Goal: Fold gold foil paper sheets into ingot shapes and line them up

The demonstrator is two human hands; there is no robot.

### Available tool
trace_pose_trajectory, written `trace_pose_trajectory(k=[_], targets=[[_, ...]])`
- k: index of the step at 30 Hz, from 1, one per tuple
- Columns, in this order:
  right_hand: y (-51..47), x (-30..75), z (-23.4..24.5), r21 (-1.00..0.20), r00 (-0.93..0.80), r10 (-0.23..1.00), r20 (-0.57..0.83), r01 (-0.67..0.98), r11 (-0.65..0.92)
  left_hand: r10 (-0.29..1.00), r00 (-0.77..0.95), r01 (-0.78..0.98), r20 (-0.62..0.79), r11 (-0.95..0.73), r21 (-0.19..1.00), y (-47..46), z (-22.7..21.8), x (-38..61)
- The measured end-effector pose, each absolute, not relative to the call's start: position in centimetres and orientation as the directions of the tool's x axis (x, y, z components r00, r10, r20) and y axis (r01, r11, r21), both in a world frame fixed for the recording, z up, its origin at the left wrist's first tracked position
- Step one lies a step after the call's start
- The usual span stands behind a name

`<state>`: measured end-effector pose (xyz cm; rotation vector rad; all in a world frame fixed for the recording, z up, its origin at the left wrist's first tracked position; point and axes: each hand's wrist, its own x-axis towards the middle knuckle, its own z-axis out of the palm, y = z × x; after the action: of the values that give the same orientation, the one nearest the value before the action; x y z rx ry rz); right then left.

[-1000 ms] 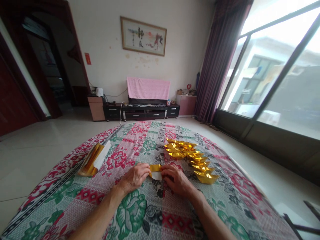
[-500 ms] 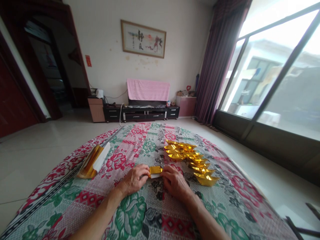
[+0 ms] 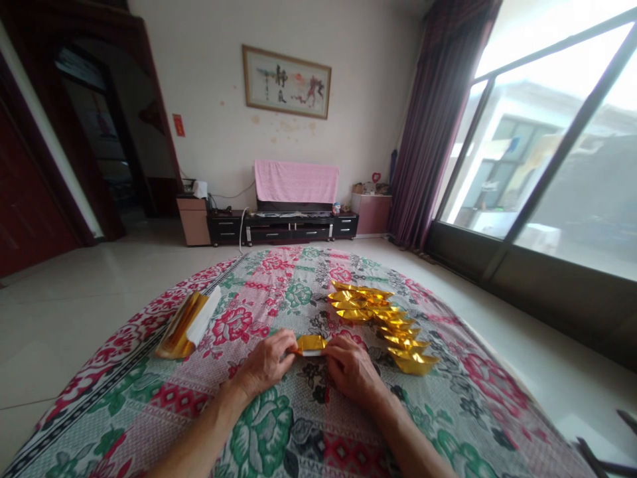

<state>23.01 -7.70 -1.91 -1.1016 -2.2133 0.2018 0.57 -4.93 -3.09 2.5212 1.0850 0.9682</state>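
Note:
A small folded piece of gold foil paper (image 3: 312, 343) with a white edge lies between my two hands, close above the tablecloth. My left hand (image 3: 271, 358) pinches its left end between thumb and fingers. At the right end, my right hand (image 3: 351, 364) grips the paper the same way, fingertips bent over it. To the right of my right hand stand several folded gold paper ingots (image 3: 412, 360) in an overlapping row that runs back toward the middle. Off to the left is a stack of gold paper sheets (image 3: 186, 325) with a white sheet along its side.
The round table wears a floral tablecloth (image 3: 261, 425) in red, green and grey. Beyond it stand a low black TV cabinet (image 3: 283, 229) and a pink cloth (image 3: 297, 180) draped over a screen. A large window (image 3: 547, 146) is on the right.
The corners of the gold paper between my hands now look folded in, giving it slanted ends. Both hands stay in nearly the same place; the view has shifted slightly.

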Motion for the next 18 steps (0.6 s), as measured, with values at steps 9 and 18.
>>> trace_pose_trajectory(k=[9, 18], targets=[[-8.00, 23.02, -1.90, -0.391, -0.438, 0.768, 0.468, 0.677, 0.624, 0.644, 0.619, 0.586, 0.449, -0.760, 0.283, -5.13, -3.11, 0.57], [-7.97, 23.13, -2.04, -0.392, -0.444, 0.760, 0.475, 0.666, 0.634, 0.622, 0.660, 0.614, 0.423, -0.770, 0.175, -5.68, -2.26, 1.14]])
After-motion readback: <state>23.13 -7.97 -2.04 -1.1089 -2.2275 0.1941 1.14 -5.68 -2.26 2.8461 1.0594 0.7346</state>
